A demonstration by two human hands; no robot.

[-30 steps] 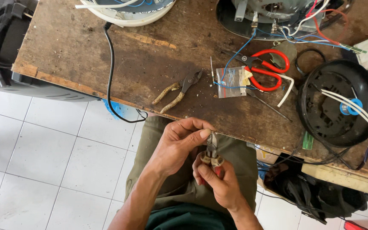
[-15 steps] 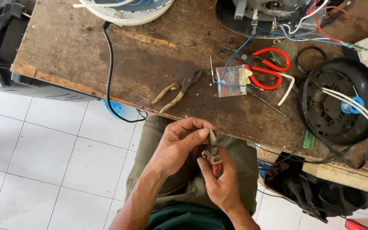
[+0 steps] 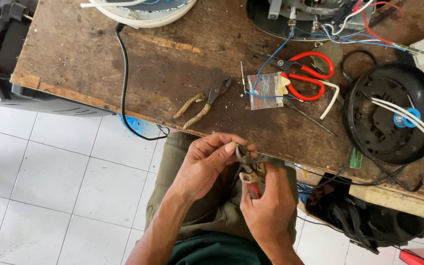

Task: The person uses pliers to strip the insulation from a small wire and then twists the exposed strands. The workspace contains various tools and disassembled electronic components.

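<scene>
My right hand (image 3: 269, 199) grips a small pair of cutters with red and yellow handles (image 3: 250, 172), jaws pointing up and left. My left hand (image 3: 207, 164) pinches something small at the jaws with thumb and fingertips; what it holds is too small to tell. Both hands are over my lap, just below the front edge of the worn wooden bench (image 3: 99, 64). On the bench above them lie brown-handled pliers (image 3: 202, 102), a small clear bag of wire bits (image 3: 266, 91) and red-handled scissors (image 3: 307, 73).
A black round motor housing (image 3: 386, 115) with white wires sits at the right. A black cable (image 3: 123, 73) runs off the front edge from a white appliance (image 3: 138, 12) at the back. A dark bag (image 3: 364, 218) lies on the tiled floor at right, black equipment (image 3: 1, 44) at left.
The hands have shifted slightly; the cutters have tilted and the left fingers have closed in on the jaws. Nothing on the bench has moved.
</scene>
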